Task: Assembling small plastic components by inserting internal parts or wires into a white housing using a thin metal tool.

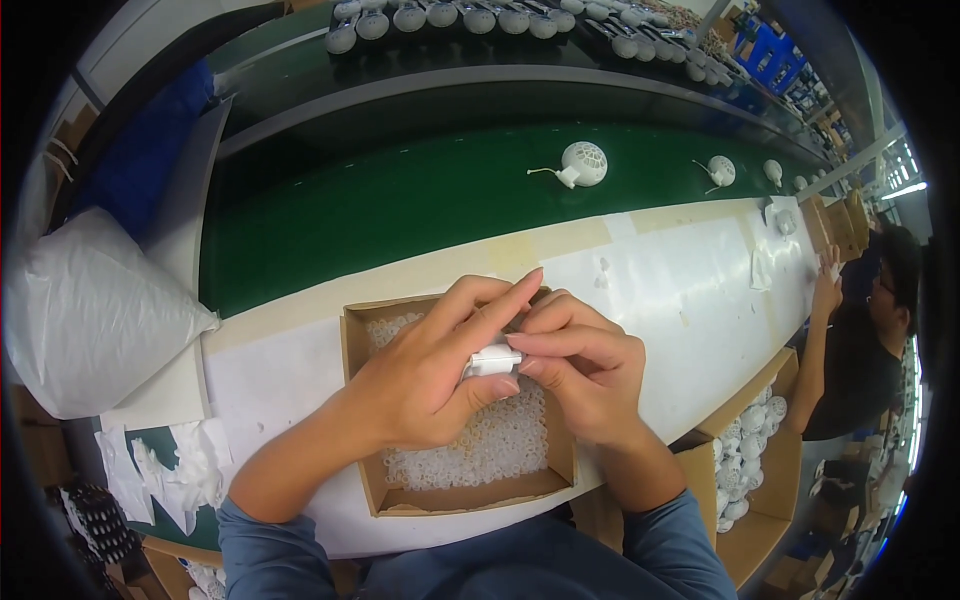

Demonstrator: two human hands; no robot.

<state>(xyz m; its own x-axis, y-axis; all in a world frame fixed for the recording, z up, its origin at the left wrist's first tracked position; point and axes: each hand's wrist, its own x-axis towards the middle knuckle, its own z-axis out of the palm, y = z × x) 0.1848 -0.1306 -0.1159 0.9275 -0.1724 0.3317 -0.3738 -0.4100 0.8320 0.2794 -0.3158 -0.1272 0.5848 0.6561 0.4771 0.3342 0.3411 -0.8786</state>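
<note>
Over an open cardboard box (575, 470), my left hand (415, 385) is closed around a small white plastic piece (494, 361), with the thumb below it and the index finger stretched out above. The rest of that piece is hidden in the palm. My right hand (597, 365) pinches at the piece's right end, thumb and fingertips together. Whatever sits between those fingertips is too small to make out. Beneath both hands, many small clear plastic rings (465, 450) fill the box.
A round white fan-like unit (584, 164) with a cord lies on the green conveyor belt (400, 200); similar ones lie farther right. A white plastic bag (95, 310) bulges at left. At right, a person (850, 350) works beside a carton (780, 500) of white round units.
</note>
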